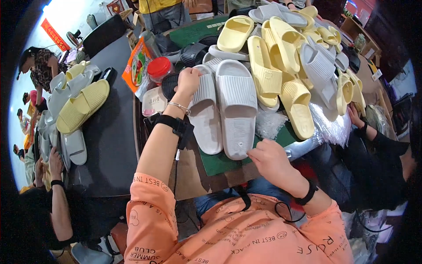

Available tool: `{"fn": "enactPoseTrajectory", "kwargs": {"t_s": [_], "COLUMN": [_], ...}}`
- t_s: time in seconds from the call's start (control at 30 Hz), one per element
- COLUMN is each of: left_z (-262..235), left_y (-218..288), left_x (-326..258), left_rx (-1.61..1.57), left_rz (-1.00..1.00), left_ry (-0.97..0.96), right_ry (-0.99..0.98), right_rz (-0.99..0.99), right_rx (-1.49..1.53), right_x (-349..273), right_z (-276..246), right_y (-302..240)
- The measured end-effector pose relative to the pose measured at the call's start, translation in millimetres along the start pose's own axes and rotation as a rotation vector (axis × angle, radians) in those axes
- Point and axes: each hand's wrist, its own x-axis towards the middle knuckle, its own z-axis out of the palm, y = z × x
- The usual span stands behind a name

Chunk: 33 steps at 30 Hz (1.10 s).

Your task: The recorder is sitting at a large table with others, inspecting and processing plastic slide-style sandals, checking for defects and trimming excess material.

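Two light grey ribbed slide slippers lie side by side in front of me, toes pointing away. My left hand (189, 82) is closed at the toe end of the left slipper (205, 121), its fingertips partly hidden. Close to the heel edge of the right slipper (238, 114), my right hand (271, 162) has its fingers pinched together against it. A small round white sticker (240, 144) sits on that slipper's heel. Beside my left hand is a black slipper (169, 86), partly covered by my wrist.
A pile of pale yellow slippers (263, 72) and grey ones fills the table's far right. Crumpled clear plastic (270, 122) lies beside the pair. A red-lidded jar (160, 69) and an orange packet (137, 66) stand left. Co-workers' hands (355, 115) reach in at both sides.
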Motion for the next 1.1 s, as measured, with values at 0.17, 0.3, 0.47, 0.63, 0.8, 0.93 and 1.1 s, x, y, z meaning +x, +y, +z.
{"fn": "enactPoseTrajectory", "kwargs": {"t_s": [0.17, 0.3, 0.47, 0.63, 0.8, 0.93, 1.1], "left_z": [9.8, 5.2, 20.2, 27.6, 35.7, 34.1, 35.3], "left_y": [9.4, 22.3, 55.5, 73.2, 70.6, 69.0, 70.6], "left_x": [-1.0, -9.5, -20.8, -26.1, -23.1, -24.1, -24.8], "left_rx": [0.077, 0.221, 0.034, -0.055, -0.226, -0.210, -0.192], "left_rz": [-0.010, 0.038, 0.249, 0.194, 0.112, 0.078, 0.061], "left_ry": [0.141, 0.135, 0.035, -0.163, -0.189, -0.202, -0.222], "right_ry": [0.058, 0.241, 0.018, 0.212, -0.020, -0.113, -0.043], "right_rz": [-0.010, -0.061, 0.052, -0.071, 0.070, 0.287, 0.412], "right_rx": [-0.001, -0.030, -0.045, -0.100, 0.357, 0.616, 0.710], "right_x": [24.5, 46.2, 75.9, 60.5, 18.8, 33.1, 41.5], "right_z": [24.2, 44.4, 41.5, 42.3, 38.9, 31.1, 29.6], "right_y": [0.3, 23.8, 37.4, 9.3, -13.0, -5.8, 6.0]}}
